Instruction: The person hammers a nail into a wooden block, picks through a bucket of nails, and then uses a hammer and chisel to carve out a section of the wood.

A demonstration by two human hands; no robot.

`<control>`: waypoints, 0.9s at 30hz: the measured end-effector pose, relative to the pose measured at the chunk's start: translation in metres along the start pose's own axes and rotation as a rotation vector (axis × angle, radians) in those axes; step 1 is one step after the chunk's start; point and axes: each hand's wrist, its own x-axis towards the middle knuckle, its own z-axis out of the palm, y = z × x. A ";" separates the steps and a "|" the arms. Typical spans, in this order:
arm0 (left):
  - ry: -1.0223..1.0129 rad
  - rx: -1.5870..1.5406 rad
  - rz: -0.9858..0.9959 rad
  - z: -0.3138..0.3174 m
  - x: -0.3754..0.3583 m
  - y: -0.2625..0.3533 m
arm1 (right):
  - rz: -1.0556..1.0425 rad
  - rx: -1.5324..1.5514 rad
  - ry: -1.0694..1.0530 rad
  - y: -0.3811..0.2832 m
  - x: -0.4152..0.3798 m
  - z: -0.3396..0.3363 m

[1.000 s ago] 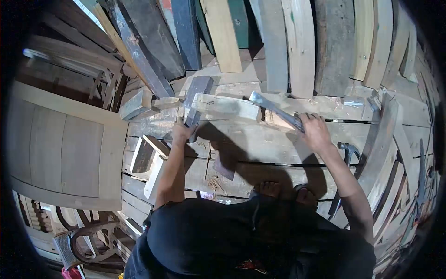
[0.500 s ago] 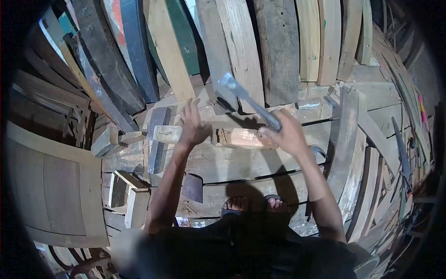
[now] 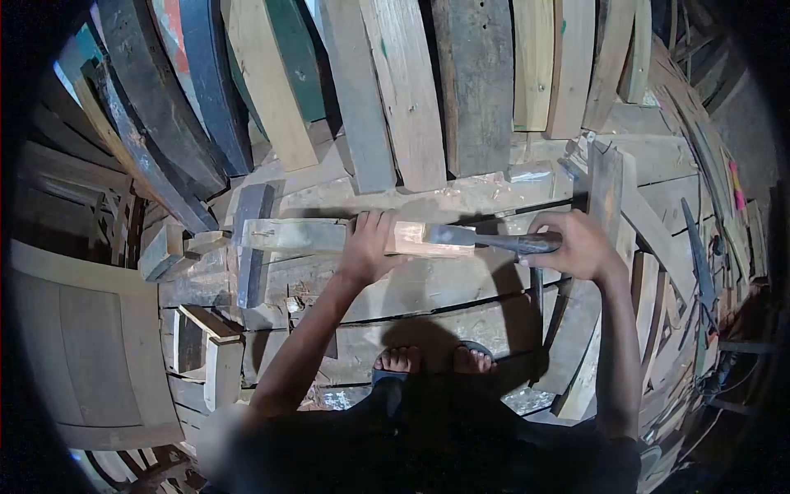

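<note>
A short wooden bar [image 3: 300, 236] lies crosswise before me, its left end over a grey wooden block [image 3: 253, 276]. Its right part has a freshly cut, orange-tinted face. My left hand [image 3: 370, 247] wraps over the middle of the bar from above. To the right, my right hand [image 3: 580, 244] grips the dark handle end of a broad-bladed hand tool [image 3: 514, 242], thumb below and fingers above. The tool's grey metal blade overlaps the right end of the bar, its handle pointing right.
Long planks [image 3: 473, 90] lean in a row at the back. More timber [image 3: 605, 198] lies at the right beside a handsaw [image 3: 699, 255]. A small wooden frame [image 3: 206, 342] and a panelled board [image 3: 107, 346] are at the left. My feet [image 3: 395, 360] stand close below the bar.
The raised tool has come down, its blade now over the bar's right end. My left hand has gone from hovering with spread fingers to gripping the bar. The view has shifted slightly.
</note>
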 end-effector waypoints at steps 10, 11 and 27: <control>-0.073 0.054 -0.003 0.004 -0.004 -0.006 | -0.066 -0.118 -0.039 -0.057 0.030 0.011; -0.130 0.054 -0.011 0.002 -0.003 -0.007 | -0.056 -0.140 -0.067 -0.060 0.035 0.004; -0.779 0.348 -0.010 -0.216 0.204 0.118 | 0.016 -0.226 -0.048 -0.054 0.030 -0.020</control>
